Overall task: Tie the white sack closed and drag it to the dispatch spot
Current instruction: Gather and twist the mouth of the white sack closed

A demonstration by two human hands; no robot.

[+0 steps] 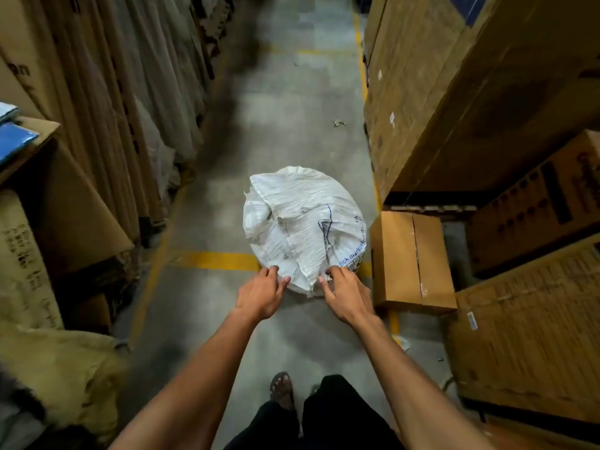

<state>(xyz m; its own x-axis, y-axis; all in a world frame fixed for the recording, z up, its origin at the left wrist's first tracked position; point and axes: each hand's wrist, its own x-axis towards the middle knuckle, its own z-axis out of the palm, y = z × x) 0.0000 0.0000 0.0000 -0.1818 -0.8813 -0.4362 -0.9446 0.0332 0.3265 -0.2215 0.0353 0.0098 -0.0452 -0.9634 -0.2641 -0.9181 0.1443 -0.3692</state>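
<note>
A bulging white woven sack (303, 222) with blue printing stands on the concrete aisle floor, its crumpled top folded over. My left hand (261, 295) reaches its near edge with the fingertips touching the fabric, fingers apart. On the right side of that edge, my right hand (344, 295) pinches a fold of the sack's cloth between thumb and fingers. Both arms stretch forward from the bottom of the view. No cord or tie shows on the sack.
Tall cardboard cartons line both sides of the narrow aisle. A small brown box (412, 261) sits on the floor right beside the sack. Yellow floor lines (214, 260) cross under it. A tan sack (61, 371) lies at lower left. My sandalled foot (281, 389) is below.
</note>
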